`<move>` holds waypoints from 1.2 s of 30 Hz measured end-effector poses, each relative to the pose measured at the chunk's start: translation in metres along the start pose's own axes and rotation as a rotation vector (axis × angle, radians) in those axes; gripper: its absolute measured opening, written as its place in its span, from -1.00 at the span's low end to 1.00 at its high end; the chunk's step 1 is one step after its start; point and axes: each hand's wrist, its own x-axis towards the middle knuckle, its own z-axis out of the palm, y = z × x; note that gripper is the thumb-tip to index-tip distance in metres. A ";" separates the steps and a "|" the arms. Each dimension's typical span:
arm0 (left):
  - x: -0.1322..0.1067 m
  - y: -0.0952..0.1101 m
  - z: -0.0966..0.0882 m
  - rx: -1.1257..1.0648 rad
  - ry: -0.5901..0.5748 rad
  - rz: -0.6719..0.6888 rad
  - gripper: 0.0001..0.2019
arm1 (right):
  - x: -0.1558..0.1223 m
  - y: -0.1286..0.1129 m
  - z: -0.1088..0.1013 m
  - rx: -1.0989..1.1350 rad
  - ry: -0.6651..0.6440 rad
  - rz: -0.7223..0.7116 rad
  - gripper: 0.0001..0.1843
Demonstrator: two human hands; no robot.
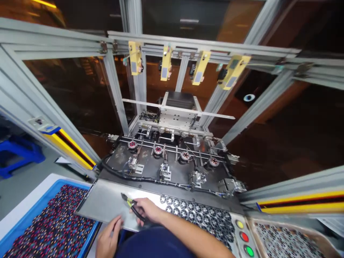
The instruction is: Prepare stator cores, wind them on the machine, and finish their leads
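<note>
Right hand (147,209): you've got it wrapped round the pliers (130,203), over the metal tray (100,199) near its front edge, tips toward its far left corner. Left hand (109,236): half-curled at that same front edge; can't tell if you're pinching anything. Round parts (197,211) crowd the tray's right side. Blue bin (49,194) sits past the left edge.

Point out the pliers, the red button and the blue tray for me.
Pliers (130,202), head view: on the yellow-green handle section.
Red button (244,236), head view: on its cap.
Blue tray (32,211), head view: on its bare side wall.
</note>
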 end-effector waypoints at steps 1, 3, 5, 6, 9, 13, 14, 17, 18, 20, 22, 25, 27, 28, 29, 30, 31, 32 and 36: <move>0.003 -0.001 0.005 0.003 -0.012 0.021 -0.56 | -0.001 -0.007 -0.002 0.088 -0.014 -0.017 -0.48; 0.010 -0.003 0.017 0.008 -0.040 0.073 -0.59 | -0.002 -0.025 -0.004 0.237 -0.028 -0.062 -0.40; 0.018 -0.005 0.029 0.019 -0.068 0.125 -0.61 | -0.001 -0.047 -0.006 0.353 -0.026 -0.115 -0.32; 0.022 -0.006 0.035 0.028 -0.082 0.153 -0.63 | 0.001 -0.059 -0.006 0.402 -0.014 -0.144 -0.30; 0.034 -0.011 0.051 0.061 -0.120 0.242 -0.73 | 0.020 -0.093 -0.006 0.542 0.061 -0.228 -0.28; 0.040 -0.026 0.068 0.105 -0.098 0.329 -0.83 | 0.079 -0.126 -0.003 0.722 0.202 -0.225 -0.41; 0.039 -0.031 0.072 0.111 -0.078 0.345 -0.82 | 0.097 -0.131 -0.003 0.767 0.253 -0.198 -0.54; 0.037 -0.042 0.081 0.122 -0.018 0.396 -0.79 | 0.149 -0.140 -0.004 0.894 0.430 -0.102 -0.81; 0.036 -0.044 0.084 0.126 -0.002 0.410 -0.79 | 0.163 -0.142 -0.005 0.929 0.491 -0.073 -0.84; 0.035 -0.048 0.087 0.140 0.022 0.427 -0.80 | 0.186 -0.143 -0.007 0.979 0.598 -0.029 -0.87; 0.034 -0.051 0.089 0.157 0.035 0.436 -0.80 | 0.199 -0.141 -0.011 1.006 0.682 0.000 -0.88; 0.033 -0.054 0.090 0.177 0.038 0.443 -0.79 | 0.208 -0.133 -0.014 1.028 0.749 0.024 -0.83; 0.032 -0.056 0.090 0.184 0.031 0.444 -0.78 | 0.211 -0.128 -0.015 1.039 0.770 0.025 -0.80; 0.031 -0.057 0.089 0.187 0.024 0.442 -0.78 | 0.212 -0.126 -0.015 1.044 0.778 0.021 -0.79; 0.031 -0.058 0.089 0.190 0.015 0.439 -0.77 | 0.213 -0.124 -0.014 1.048 0.784 0.015 -0.78; 0.030 -0.059 0.089 0.193 0.004 0.434 -0.77 | 0.214 -0.123 -0.014 1.051 0.789 0.007 -0.77; 0.029 -0.060 0.088 0.196 -0.008 0.429 -0.77 | 0.216 -0.122 -0.013 1.054 0.792 -0.001 -0.76; 0.029 -0.061 0.088 0.199 -0.020 0.424 -0.77 | 0.217 -0.121 -0.013 1.056 0.793 -0.012 -0.75; 0.028 -0.061 0.086 0.213 -0.053 0.403 -0.78 | 0.221 -0.118 -0.013 1.052 0.763 -0.091 -0.74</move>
